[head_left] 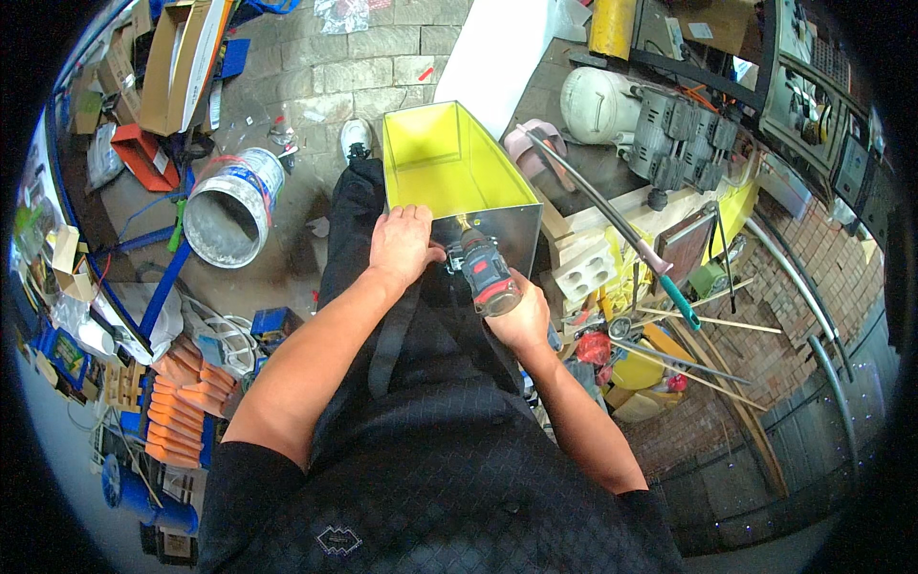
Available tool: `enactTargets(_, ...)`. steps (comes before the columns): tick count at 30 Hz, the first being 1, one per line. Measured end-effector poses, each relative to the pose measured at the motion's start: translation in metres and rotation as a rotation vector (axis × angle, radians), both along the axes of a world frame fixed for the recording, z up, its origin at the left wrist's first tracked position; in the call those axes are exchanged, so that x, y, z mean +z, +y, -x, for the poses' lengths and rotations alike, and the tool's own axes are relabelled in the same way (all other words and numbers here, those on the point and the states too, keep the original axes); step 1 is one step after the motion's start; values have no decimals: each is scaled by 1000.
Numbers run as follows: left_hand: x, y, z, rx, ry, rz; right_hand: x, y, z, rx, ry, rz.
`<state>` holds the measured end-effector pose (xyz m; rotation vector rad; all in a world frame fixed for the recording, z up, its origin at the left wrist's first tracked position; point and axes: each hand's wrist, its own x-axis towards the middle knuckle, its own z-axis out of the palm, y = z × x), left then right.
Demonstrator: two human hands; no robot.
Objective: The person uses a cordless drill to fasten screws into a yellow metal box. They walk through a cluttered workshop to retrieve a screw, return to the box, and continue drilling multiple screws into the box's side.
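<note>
In front of my body stands an open rectangular box (521, 230), dark outside and bright yellow inside. My left hand (402, 244) grips its near wall, fingers curled over the rim and thumb pointing toward a small metal latch (455, 258). A grey and red cordless drill (486, 273) is in my right hand (524, 318), which is closed around its grip. The drill's tip meets the box's near wall just under the rim, right of my left hand. What lies exactly under the tip is too small to tell.
A white bucket (225, 212) lies tilted at the left, near orange parts bins (177, 421). On the right, a long pole with a teal grip (679, 304) slants past a compressor (684, 139). Loose wood sticks and tools crowd the lower right. My shoe (356, 142) is beside the box.
</note>
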<state>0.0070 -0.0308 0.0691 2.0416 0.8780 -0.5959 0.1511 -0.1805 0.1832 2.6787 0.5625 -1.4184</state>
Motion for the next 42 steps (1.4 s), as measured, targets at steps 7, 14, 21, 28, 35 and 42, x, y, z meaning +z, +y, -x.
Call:
enactTargets(7, -4, 0, 2, -10, -8, 11, 13, 18, -17, 211, -23, -20)
enactTargets(14, 0, -3, 2, 8, 2, 14, 13, 22, -24, 361, -3, -9)
enactTargets(21, 0, -6, 3, 22, -11, -1, 12, 24, -30, 423, 7, -17)
enactTargets(28, 1, -2, 3, 28, -7, 26, 10, 23, -26, 432, -14, -26)
enactTargets(35, 1, -2, 0, 17, 13, 22, 13, 30, -36, 590, -1, -50)
enactTargets(42, -2, -5, 1, 21, 8, 3, 5, 40, -58, 850, 23, -28)
